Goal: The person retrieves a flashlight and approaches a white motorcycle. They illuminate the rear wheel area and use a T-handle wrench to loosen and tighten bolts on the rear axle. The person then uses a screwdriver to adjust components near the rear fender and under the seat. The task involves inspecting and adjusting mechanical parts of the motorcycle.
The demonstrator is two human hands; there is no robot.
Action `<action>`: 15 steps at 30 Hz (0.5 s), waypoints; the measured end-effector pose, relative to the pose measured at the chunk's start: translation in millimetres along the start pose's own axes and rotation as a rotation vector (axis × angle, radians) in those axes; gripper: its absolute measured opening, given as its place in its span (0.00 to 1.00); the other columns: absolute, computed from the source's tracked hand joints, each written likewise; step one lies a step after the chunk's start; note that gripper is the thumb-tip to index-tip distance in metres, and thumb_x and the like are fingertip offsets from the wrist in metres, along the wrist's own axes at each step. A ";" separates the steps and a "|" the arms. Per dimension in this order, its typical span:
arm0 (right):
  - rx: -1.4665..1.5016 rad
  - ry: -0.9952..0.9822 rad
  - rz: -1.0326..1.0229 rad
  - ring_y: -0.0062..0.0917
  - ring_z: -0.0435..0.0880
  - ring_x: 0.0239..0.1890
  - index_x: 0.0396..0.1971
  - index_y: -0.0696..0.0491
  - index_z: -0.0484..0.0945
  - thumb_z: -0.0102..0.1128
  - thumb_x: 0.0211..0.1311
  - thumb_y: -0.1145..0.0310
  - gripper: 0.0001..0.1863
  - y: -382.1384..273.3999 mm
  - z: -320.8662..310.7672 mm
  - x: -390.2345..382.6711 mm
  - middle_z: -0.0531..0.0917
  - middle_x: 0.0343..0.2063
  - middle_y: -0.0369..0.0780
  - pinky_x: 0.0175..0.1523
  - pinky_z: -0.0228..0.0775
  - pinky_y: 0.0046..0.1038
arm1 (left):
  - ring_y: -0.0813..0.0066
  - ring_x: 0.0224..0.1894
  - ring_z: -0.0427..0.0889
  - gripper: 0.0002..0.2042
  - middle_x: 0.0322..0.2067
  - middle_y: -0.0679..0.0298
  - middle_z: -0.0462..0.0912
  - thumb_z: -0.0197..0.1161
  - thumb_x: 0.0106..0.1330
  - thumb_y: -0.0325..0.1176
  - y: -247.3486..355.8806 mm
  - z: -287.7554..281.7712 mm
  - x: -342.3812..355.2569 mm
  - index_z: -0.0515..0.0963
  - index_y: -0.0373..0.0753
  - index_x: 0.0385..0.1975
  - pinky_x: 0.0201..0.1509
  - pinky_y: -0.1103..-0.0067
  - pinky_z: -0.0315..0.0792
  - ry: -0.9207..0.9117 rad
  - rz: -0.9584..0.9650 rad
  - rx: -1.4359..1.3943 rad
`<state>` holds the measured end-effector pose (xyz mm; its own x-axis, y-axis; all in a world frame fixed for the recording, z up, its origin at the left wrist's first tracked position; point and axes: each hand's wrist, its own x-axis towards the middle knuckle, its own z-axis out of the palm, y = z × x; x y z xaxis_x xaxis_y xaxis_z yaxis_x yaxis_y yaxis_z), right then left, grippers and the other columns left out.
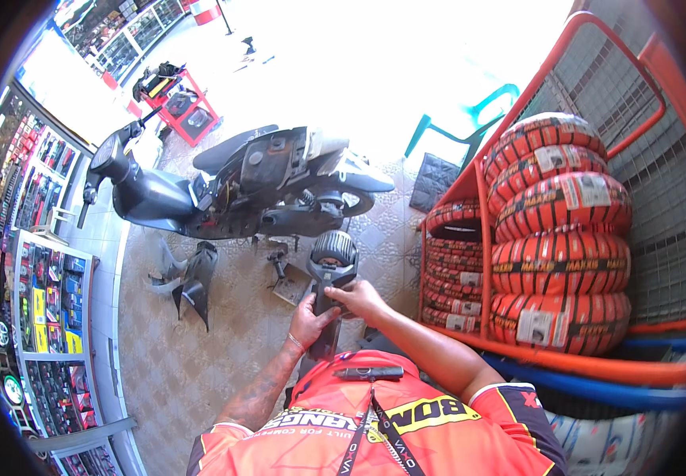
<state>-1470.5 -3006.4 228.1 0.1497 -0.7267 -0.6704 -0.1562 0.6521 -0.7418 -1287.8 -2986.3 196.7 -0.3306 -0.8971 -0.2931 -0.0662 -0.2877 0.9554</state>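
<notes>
A dark, long part (343, 274) is held by both hands. Its near side is gripped by the left hand (308, 324), thumb toward the middle, and its upper face is pressed and grasped by the right hand (358, 299) just beyond and beside it. A ribbed round end (333, 245) lies ahead of both hands and seems joined to the part; what is done by the hidden fingertips cannot be told.

The part should be kept steady by the left hand, so that only the right fingers need to be shifted. Pressure is best applied evenly, close to the joint, without twisting. Knocks should be avoided against the open box (290, 285), just beyond the left hand, and the scooter (257, 178), farther ahead.

Well to the right of the right hand, the stacked tyres (561, 266) are wrapped in orange-red, with dark lettered bands and white printed labels. Nearer than the hands, large yellow-and-black and white lettering is carried by the red shirt (458, 444), and pale letters by the dark lanyard (353, 451). Far left of the left hand, print on the shelved packages (48, 311) is too small to be read.
</notes>
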 end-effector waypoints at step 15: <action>-1.111 -0.237 -0.100 0.24 0.85 0.26 0.24 0.57 0.86 0.61 0.55 0.34 0.34 -292.6 -303.6 168.6 0.85 0.21 0.39 0.33 0.77 0.29 | 0.82 0.40 0.80 0.20 0.38 0.67 0.84 0.74 0.59 0.38 120.1 76.8 358.4 0.78 0.37 0.47 0.46 0.79 0.75 -0.138 0.078 -0.135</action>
<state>-1695.9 -3385.2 337.0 0.3727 -0.6287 -0.6825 -0.8934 -0.0443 -0.4470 -1486.6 -3316.6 209.1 -0.4559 -0.8667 -0.2023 0.0886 -0.2704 0.9587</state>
